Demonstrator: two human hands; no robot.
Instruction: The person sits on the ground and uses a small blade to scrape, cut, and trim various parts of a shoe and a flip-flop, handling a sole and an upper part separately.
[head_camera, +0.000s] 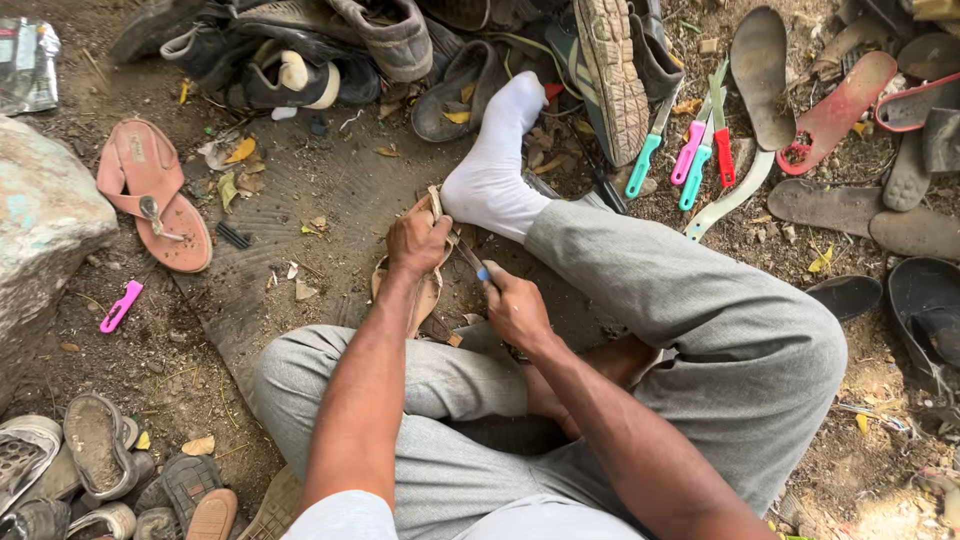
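Your left hand (418, 240) grips the tan sandal (420, 285) (pinned under your socked foot (492, 170)) while your right hand (515, 308) clasps a blue-handled knife (474, 262).

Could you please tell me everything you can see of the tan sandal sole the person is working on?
The tan sandal sole is thin, flat and worn, and looks like leather or rubber. It lies lengthwise on dark ground between the person's legs, its far end by the white-socked foot. The left hand presses it down near the top; the right hand holds a blue-tipped tool against its right edge. Much of its middle is hidden by the left forearm.
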